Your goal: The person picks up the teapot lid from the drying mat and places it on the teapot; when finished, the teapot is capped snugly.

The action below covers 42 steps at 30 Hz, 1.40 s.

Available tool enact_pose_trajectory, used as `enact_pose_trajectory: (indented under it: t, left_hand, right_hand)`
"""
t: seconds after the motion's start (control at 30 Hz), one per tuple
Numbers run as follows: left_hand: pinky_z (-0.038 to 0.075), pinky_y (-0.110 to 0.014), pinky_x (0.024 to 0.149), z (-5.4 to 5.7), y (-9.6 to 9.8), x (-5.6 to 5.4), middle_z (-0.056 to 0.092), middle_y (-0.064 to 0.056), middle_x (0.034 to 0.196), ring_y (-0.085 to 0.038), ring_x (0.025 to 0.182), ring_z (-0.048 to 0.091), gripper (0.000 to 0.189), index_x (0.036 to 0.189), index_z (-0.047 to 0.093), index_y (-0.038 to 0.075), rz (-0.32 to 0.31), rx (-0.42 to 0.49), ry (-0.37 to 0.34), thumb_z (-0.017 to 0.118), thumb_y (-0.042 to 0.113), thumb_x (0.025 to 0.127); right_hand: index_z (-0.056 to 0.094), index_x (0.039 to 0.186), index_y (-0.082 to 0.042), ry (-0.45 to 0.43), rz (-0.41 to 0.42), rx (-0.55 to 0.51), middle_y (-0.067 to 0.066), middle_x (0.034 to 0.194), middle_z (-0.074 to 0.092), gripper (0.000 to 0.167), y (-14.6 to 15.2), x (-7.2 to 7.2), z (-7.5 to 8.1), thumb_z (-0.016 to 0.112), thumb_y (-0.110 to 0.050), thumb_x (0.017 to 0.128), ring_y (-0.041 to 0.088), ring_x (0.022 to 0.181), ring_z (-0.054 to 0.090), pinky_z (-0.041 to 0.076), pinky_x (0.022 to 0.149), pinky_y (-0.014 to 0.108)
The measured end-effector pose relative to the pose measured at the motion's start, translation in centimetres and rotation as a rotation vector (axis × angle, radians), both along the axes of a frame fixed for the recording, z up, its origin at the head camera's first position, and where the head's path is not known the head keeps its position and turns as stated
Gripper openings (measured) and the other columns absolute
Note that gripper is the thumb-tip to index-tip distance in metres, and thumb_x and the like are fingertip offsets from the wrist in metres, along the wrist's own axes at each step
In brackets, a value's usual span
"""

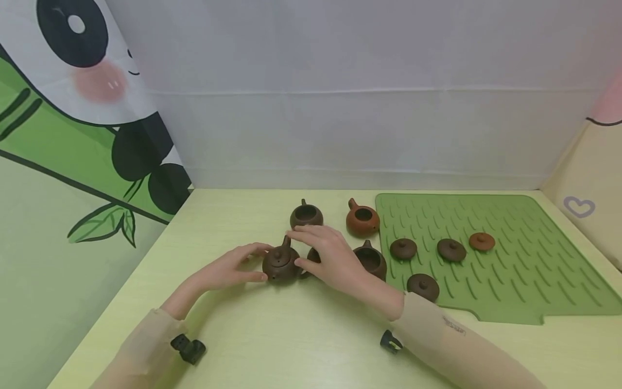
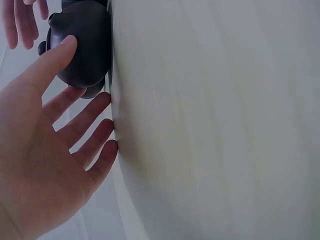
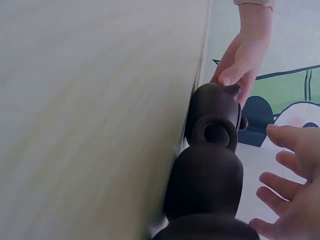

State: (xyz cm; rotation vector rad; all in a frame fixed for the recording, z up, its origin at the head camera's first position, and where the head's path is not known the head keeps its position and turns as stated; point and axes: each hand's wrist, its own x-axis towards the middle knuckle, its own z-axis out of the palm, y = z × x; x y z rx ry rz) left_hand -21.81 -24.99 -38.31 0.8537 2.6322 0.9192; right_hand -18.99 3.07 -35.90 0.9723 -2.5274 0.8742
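Pale table [image 1: 301, 340], green mat [image 1: 525, 286] | lidded dark teapot [image 1: 281, 267] between hands, left of mat | judged stiff, brittle; grasp belly, steady its lid [image 1: 279, 256] | left hand [image 1: 225, 270]: thumb and index touch teapot, fingers extended | right hand [image 1: 335, 262]: fingers outstretched, nothing gripped | 3 uncovered pots [image 1: 362, 228], contents unclear; 4 lids [image 1: 451, 250] on mat

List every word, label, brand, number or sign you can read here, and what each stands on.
No text can be read in any view.
Right sleeve: a small dark line of marks, possibly lettering, too small and blurred to read.
Lidded teapot: no lettering visible.
Side wall: heart outline, a drawing without words.
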Motion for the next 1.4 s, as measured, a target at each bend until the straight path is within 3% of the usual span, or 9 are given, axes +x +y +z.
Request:
enact_pose_trajectory:
  t: [0.2,0.33,0.5,0.7,1.03,1.17,1.4]
  left_hand:
    - [0.032,-0.061,0.114,0.1,0.4,0.4,0.052,-0.009,0.146,-0.034,0.136,0.046,0.082,0.153,0.036,0.015,0.034,-0.013,0.009,0.076,0.041,0.085]
    - [0.031,-0.061,0.114,0.2,0.8,0.8,0.041,-0.008,0.155,-0.035,0.141,0.040,0.086,0.153,0.035,0.018,0.050,-0.005,0.031,0.078,0.042,0.082]
    - [0.030,-0.065,0.113,0.5,1.4,1.2,0.039,-0.008,0.155,-0.035,0.144,0.034,0.088,0.153,0.035,0.023,0.040,0.001,0.058,0.081,0.041,0.079]
    - [0.033,-0.063,0.110,0.9,2.6,1.4,0.037,-0.006,0.154,-0.033,0.141,0.034,0.087,0.152,0.035,0.025,0.033,0.011,0.149,0.080,0.044,0.080]
    - [0.037,-0.058,0.107,0.7,5.3,1.6,0.050,-0.005,0.144,-0.030,0.135,0.039,0.072,0.145,0.048,0.022,0.074,0.091,0.339,0.081,0.033,0.082]
    - [0.038,-0.055,0.105,0.8,6.5,1.7,0.053,-0.004,0.142,-0.028,0.131,0.042,0.069,0.143,0.050,0.022,0.076,0.099,0.369,0.081,0.032,0.082]
    - [0.038,-0.058,0.105,0.8,8.1,1.6,0.057,-0.003,0.140,-0.029,0.129,0.046,0.068,0.143,0.051,0.022,0.086,0.050,0.389,0.079,0.035,0.082]
  right_hand:
    - [0.058,0.139,-0.022,0.048,-0.006,-0.014,0.002,0.144,0.057,0.055,1.4,0.5,-0.1,0.076,-0.024,0.087,0.024,0.136,0.051,0.041,0.113,0.047]
    - [0.056,0.141,-0.022,0.060,-0.017,-0.034,0.002,0.147,0.054,0.057,2.3,1.0,-0.2,0.076,-0.023,0.088,0.024,0.137,0.050,0.040,0.113,0.051]
    - [0.054,0.142,-0.021,0.089,-0.025,-0.056,0.005,0.147,0.053,0.061,3.5,1.4,-0.1,0.078,-0.024,0.086,0.026,0.136,0.050,0.039,0.112,0.056]
    - [0.054,0.142,-0.018,0.118,-0.030,-0.087,0.007,0.146,0.055,0.063,5.0,1.5,-0.2,0.079,-0.021,0.084,0.029,0.134,0.052,0.039,0.111,0.057]
    - [0.057,0.139,-0.012,0.214,-0.043,-0.107,0.011,0.143,0.057,0.063,7.5,1.8,-0.4,0.081,-0.017,0.081,0.031,0.133,0.053,0.044,0.106,0.055]
    - [0.058,0.138,-0.011,0.246,-0.063,-0.110,0.011,0.141,0.058,0.063,8.5,2.0,-0.5,0.083,-0.014,0.079,0.032,0.131,0.054,0.045,0.103,0.056]
    - [0.058,0.138,-0.010,0.218,-0.085,-0.121,0.012,0.142,0.058,0.065,10.0,2.3,-0.6,0.083,-0.011,0.078,0.031,0.131,0.054,0.043,0.104,0.056]
